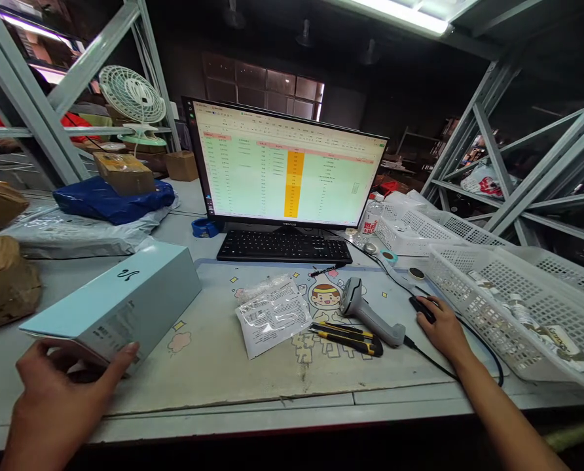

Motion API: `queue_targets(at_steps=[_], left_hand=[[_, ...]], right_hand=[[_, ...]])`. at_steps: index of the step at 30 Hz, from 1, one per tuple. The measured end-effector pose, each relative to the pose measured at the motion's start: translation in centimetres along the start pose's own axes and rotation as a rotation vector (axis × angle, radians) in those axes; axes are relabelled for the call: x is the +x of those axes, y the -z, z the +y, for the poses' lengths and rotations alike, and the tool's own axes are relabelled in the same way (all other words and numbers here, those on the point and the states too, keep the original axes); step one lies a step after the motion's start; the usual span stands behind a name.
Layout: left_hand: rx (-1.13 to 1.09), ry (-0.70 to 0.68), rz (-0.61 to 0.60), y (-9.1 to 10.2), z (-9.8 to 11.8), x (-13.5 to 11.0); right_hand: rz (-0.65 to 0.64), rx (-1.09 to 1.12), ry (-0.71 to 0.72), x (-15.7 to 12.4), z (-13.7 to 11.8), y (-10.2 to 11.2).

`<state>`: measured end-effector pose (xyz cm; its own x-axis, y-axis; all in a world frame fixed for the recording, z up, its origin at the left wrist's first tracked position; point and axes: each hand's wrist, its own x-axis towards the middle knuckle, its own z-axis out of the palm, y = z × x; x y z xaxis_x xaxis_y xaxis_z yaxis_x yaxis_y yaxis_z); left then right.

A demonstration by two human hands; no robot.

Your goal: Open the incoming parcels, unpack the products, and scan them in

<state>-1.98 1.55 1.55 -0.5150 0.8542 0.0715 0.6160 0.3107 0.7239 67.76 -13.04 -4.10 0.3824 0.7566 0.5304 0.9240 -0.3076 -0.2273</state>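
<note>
My left hand [61, 399] grips the near end of a pale blue carton [120, 301] that lies tilted on the desk at the left, thumb on its label side. My right hand [442, 327] rests on a black mouse [422, 307] at the right, fingers curved over it. Between the hands lie a clear plastic bag with a printed sheet [272, 314], a grey barcode scanner [368, 314] and a yellow-and-black utility knife [346, 337]. A black keyboard [285, 247] sits before a monitor [287, 167] that shows a green spreadsheet.
White mesh baskets [512, 307] with small items crowd the right side. Blue and grey parcels [105, 199], brown packages [2, 281], a cardboard box [122, 171] and a fan [132, 98] stand at the left and back. Grey shelf frames [528, 163] flank the desk.
</note>
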Motion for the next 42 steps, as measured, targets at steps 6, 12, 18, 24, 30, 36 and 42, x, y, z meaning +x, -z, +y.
queue_targets(at_steps=[6,12,18,24,30,36,42], left_hand=[[-0.043,0.002,0.015,0.0,0.5,-0.4],[-0.056,-0.088,-0.026,0.0,0.4,-1.0],[-0.053,-0.126,-0.024,0.0,-0.2,-1.2],[-0.048,-0.074,-0.011,0.1,0.5,-1.1],[-0.037,0.004,-0.004,0.3,0.8,-0.7],[0.007,-0.005,0.004,0.4,0.5,-0.6],[-0.019,-0.018,0.018,0.0,0.1,-0.2]], right_hand=[[0.022,-0.006,0.037,0.0,0.0,0.1],[0.040,-0.007,0.072,0.0,0.6,0.2],[0.004,-0.018,0.058,0.0,1.0,0.2],[0.027,-0.018,0.080,0.1,0.5,0.2],[0.018,-0.007,0.044,0.0,-0.2,0.4],[0.021,0.002,0.057,0.0,-0.2,0.3],[0.023,0.011,0.080,0.0,0.0,0.1]])
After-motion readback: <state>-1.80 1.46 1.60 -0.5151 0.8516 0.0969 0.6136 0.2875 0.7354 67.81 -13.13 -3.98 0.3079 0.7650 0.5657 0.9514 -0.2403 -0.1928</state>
